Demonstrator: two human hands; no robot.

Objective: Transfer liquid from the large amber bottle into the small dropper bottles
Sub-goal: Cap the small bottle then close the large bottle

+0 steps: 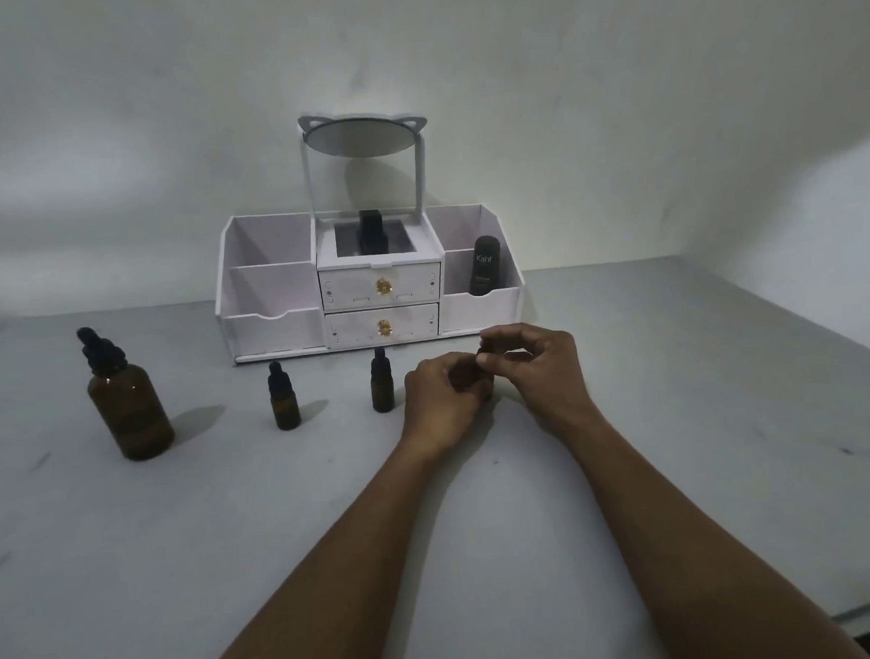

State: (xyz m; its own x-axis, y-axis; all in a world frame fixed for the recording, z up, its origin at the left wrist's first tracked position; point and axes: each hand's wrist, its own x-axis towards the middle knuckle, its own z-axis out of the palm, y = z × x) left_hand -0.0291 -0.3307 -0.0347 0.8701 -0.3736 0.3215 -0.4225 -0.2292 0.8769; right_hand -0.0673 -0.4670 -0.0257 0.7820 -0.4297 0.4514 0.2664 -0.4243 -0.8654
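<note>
**Both hands on the third dropper bottle**

The left hand [440, 398] and right hand [538, 360] meet at mid-counter, just in front of a white organizer [266, 300]. Between them stands a third small dropper bottle [482, 350], mostly hidden by fingers. The left grip is curled round its body. The right grip pinches its dark cap from above, with thumb and forefinger closed on it. Whether the cap is seated or loose cannot be told.

The large amber bottle [130, 412] stands upright at the far left of the grey counter [230, 523], its black dropper cap on, well apart from the hands. Two more bottles stand capped and upright between it and the hands: the left small dropper bottle [283, 399], and the middle small dropper bottle [381, 384] just beside the left hand.

The organizer stands against the wall and carries a round tilting mirror [360, 138] on top. A black bottle [372, 230] sits in its centre compartment, above two drawers with gold knobs [382, 285]. A dark tube marked Kahf [485, 271] stands in its right front compartment.
</note>
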